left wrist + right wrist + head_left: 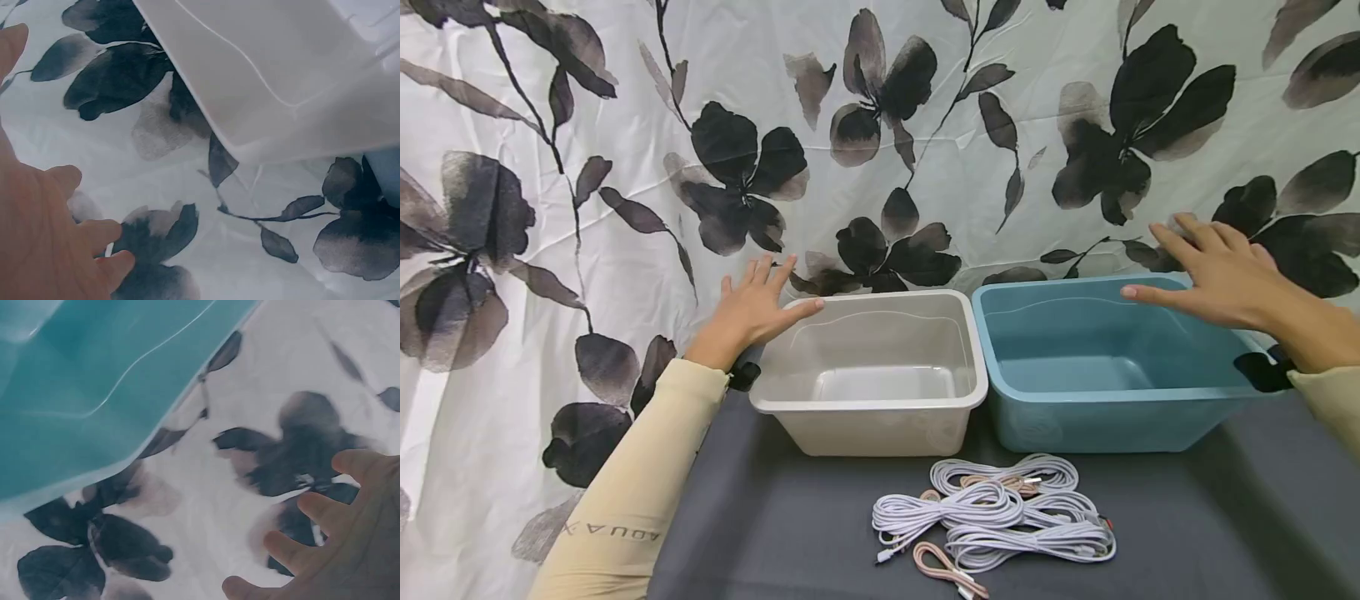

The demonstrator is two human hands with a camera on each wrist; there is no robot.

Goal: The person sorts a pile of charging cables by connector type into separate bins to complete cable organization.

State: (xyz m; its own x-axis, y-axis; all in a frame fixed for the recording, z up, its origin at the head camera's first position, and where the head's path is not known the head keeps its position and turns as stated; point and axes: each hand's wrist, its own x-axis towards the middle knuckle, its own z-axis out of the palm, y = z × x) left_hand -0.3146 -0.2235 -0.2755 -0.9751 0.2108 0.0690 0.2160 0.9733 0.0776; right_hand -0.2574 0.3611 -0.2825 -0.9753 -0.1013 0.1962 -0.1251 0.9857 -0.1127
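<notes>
Smooth plastic tubs, beige (872, 375) and blue (1097, 367), rectangular; left hand (748, 312) and right hand (1217, 275), fingers spread, apparently hover at their rims, gripping nothing.

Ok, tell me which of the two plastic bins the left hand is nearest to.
The white rectangular plastic bin: the left hand hovers at its left rim, while the blue plastic bin sits to its right.

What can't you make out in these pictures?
- Head view: whether the left hand touches the white bin or the right hand touches the blue bin; the angle hides any gap.
- Head view: the cables overlap in a heap, plugs too small to identify.
- Wrist views: only fingers, bin corners and the floral cloth show; the rest is cut off.
</notes>
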